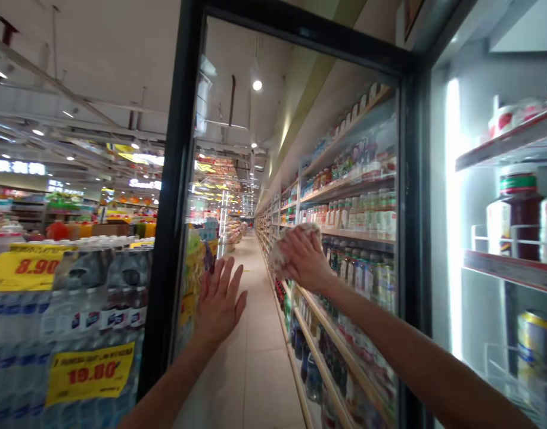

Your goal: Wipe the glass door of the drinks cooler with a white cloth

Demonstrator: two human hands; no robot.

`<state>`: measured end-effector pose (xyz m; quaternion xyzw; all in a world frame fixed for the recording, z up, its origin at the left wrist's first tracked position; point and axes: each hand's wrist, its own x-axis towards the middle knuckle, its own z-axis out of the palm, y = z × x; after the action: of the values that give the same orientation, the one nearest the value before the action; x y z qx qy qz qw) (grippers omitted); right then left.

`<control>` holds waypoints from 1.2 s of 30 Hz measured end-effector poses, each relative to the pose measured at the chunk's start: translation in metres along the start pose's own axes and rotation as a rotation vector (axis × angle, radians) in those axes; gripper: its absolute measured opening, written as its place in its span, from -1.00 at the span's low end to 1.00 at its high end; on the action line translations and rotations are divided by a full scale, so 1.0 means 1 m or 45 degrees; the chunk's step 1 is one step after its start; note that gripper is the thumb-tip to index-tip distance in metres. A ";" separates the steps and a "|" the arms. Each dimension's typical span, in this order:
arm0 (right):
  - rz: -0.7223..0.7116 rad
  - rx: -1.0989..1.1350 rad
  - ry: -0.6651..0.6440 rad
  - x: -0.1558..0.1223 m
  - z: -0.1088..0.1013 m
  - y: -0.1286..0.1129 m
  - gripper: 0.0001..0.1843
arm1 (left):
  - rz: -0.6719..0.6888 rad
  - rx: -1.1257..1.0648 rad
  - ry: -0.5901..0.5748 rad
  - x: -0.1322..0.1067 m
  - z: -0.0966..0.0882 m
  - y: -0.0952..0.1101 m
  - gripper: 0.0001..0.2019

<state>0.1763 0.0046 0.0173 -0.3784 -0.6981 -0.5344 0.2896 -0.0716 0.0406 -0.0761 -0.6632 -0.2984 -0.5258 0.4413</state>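
Observation:
A glass cooler door (242,196) with a black frame stands swung open in front of me. My right hand (305,257) presses a crumpled pale cloth (280,256) against the pane, its fingers laid over the cloth. Lower and to the left, my left hand (222,301) is raised at the glass with its fingers spread and nothing in it. Whether the left palm touches the pane I cannot tell. Shelves of bottles and an aisle show through the glass or as a reflection in it.
At right is the lit cooler interior, with a dark bottle (519,214) on a shelf and a can (539,351) lower down. Stacked packs of water bottles (18,333) stand at left, bearing yellow price signs (92,372). The door's black edge (166,196) rises beside them.

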 end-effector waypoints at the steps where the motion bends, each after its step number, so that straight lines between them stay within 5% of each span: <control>1: -0.149 0.027 -0.032 -0.003 0.001 -0.005 -0.47 | -0.002 -0.004 0.001 0.000 0.000 0.000 -0.36; 3: -0.162 0.023 -0.017 0.004 0.000 0.001 -0.48 | -0.004 -0.005 0.009 0.000 0.000 0.000 -0.37; 8: 0.629 -0.107 0.181 0.044 -0.008 0.031 -0.41 | 0.001 -0.002 0.013 0.000 0.000 0.000 -0.39; 10: 0.495 -0.079 0.121 0.037 -0.004 0.013 -0.41 | -0.004 -0.006 0.010 0.000 0.000 0.001 -0.38; 14: -0.179 0.058 -0.013 -0.003 0.010 -0.037 -0.46 | -0.015 -0.016 0.005 0.002 -0.003 0.002 -0.37; 16: -0.226 0.054 -0.007 -0.005 0.010 -0.033 -0.48 | -0.027 -0.029 0.006 0.001 -0.003 0.002 -0.37; 20: 0.496 -0.070 0.184 0.030 -0.001 0.016 -0.44 | -0.042 -0.049 -0.001 0.000 -0.002 0.001 -0.38; 22: 0.670 -0.096 0.222 0.033 -0.004 0.024 -0.42 | -0.052 -0.067 -0.004 0.000 -0.002 0.001 -0.37; 24: 0.520 -0.084 0.172 0.012 -0.002 0.008 -0.44 | -0.056 -0.074 -0.009 0.001 -0.003 0.002 -0.37; 28: -0.079 0.014 0.047 -0.047 0.008 -0.040 -0.52 | -0.046 -0.064 -0.027 0.002 -0.007 0.005 -0.36; 30: -0.128 0.022 0.046 -0.045 0.008 -0.037 -0.53 | -0.046 -0.066 -0.020 0.002 -0.007 0.005 -0.36; 34: 0.532 -0.073 0.186 0.008 -0.001 0.006 -0.43 | -0.046 -0.073 -0.006 0.000 -0.004 0.003 -0.37; 36: 0.664 -0.084 0.175 0.015 -0.002 0.011 -0.40 | -0.047 -0.066 -0.014 0.000 -0.004 0.003 -0.39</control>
<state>0.1769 0.0078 0.0357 -0.5175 -0.5381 -0.4886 0.4516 -0.0710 0.0363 -0.0765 -0.6716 -0.2991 -0.5379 0.4125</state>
